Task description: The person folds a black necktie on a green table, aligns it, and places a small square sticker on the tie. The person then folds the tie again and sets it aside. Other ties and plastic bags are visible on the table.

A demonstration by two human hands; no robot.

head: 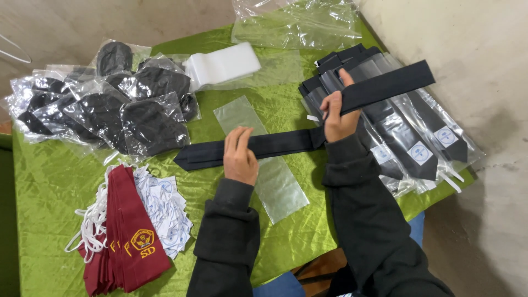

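A long black necktie [280, 142] lies across the green tablecloth [55, 181], over a clear plastic sleeve [278, 184]. My left hand [240, 157] presses flat on the tie's middle, fingers pointing away from me. My right hand [338, 113] grips the tie where it bends, and lifts the wide end [388, 85] up and to the right, above a pile of bagged black ties [410, 143].
Bagged black caps [110, 104] are heaped at the left. Maroon ties with white elastic and paper tags [129, 225] lie at the near left. A white stack of sleeves [223, 65] and loose clear bags [297, 22] sit at the far side. A concrete wall runs along the right.
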